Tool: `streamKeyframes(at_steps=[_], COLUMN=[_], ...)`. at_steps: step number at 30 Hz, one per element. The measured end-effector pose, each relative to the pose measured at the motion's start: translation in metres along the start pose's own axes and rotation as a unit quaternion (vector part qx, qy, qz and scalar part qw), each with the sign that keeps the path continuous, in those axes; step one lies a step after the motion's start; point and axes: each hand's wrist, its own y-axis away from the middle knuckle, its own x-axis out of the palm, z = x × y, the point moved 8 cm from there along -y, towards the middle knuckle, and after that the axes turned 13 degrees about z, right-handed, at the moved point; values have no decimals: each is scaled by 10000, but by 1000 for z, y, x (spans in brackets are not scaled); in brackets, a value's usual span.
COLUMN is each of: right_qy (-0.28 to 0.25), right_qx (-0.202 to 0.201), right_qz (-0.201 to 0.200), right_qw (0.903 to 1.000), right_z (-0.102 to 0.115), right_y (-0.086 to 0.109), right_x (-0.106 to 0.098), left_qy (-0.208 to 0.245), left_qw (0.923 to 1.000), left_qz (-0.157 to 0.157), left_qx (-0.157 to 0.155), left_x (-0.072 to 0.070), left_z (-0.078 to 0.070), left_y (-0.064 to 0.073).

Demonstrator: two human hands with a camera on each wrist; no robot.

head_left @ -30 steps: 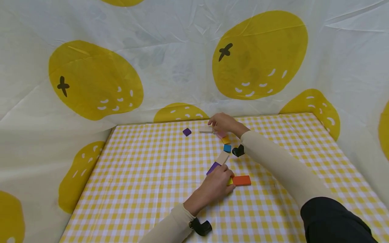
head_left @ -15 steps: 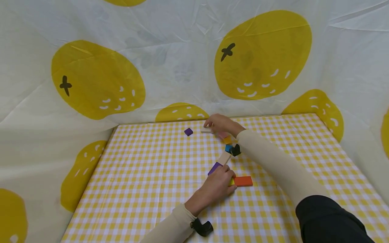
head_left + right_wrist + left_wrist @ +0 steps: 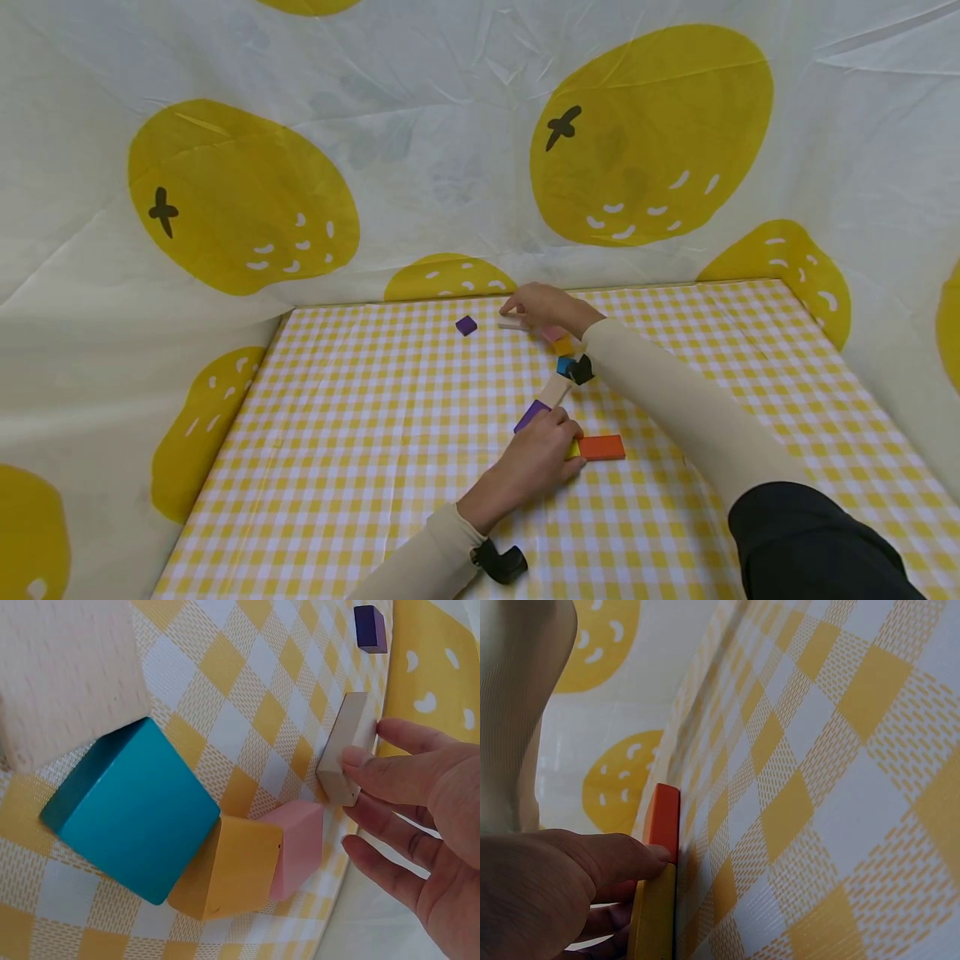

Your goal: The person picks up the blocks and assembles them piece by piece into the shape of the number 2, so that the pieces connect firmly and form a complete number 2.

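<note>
At the far side of the table, my right hand (image 3: 551, 307) holds a plain wooden block (image 3: 346, 750) between thumb and fingers. Close to that hand lie a pink block (image 3: 300, 847), an orange-yellow block (image 3: 229, 870) and a blue block (image 3: 135, 810), set in a curving row. My left hand (image 3: 534, 450) pinches a yellow block (image 3: 654, 915), its thumb tip at the seam with a red-orange block (image 3: 602, 447). The hand covers most of the yellow block in the head view. Just beyond it are a purple block (image 3: 532, 414) and another plain wooden block (image 3: 553, 389).
A small dark purple block (image 3: 466, 326) stands apart, left of the right hand. The checked tablecloth (image 3: 337, 433) runs back to a hanging white sheet (image 3: 435, 167) with yellow fruit prints. My right forearm reaches over the table's right half.
My right hand has shifted slightly left, its fingers now reaching further over the plain wooden block. The left hand stays at the yellow block. The head view has shifted a little.
</note>
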Motion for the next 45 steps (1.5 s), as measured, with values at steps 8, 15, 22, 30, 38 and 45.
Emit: streamKeyframes(at_steps=[8,15,22,30,38,45], right_qy=[-184,-180,-29,-45,-104,-54], right_qx=[-136,-85,-64,-58,-24,-22], right_qz=[90,201,221,245,234,296], right_qw=[9997,9996,9997,9997,9997,9995], right_z=[0,-4,-5,-5,-8,-11], right_y=[7,8,10,14,16,15], right_x=[-1,0,0,0,1,2], left_qy=[34,34,0,48,71,153], left_qw=[10000,10000,9999,10000,10000,9998], left_qz=[12,-52,-128,-36,-3,83], left_qx=[-6,-2,43,13,3,-20], left_x=[0,-1,-1,2,1,1], left_z=[0,0,-1,0,0,1], left_y=[0,0,0,-1,-1,0])
